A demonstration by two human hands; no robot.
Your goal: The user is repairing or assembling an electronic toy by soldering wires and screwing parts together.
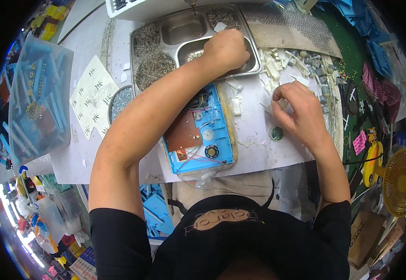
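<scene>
My left hand [227, 52] reaches over a metal compartment tray [255, 69], its fingers curled down into the front right compartment. Whatever they hold is hidden beneath the hand. Beside the loose white plastic parts [272, 70], my right hand [301, 112] has its thumb and fingertips drawn together in a pinch, and I cannot make out what is between them. Under my left forearm lies an opened blue plastic housing [226, 140] with a brown circuit board [183, 132], thin wires and a small round speaker [212, 151]. Part of the housing is covered by the arm.
Small metal parts [154, 70] fill several tray compartments. A round dish of screws [122, 105], a marked paper sheet [93, 93] and a clear bin of blue pieces [40, 98] are at left. Grey cylindrical parts [322, 71] and a yellow fan [400, 182] are at right.
</scene>
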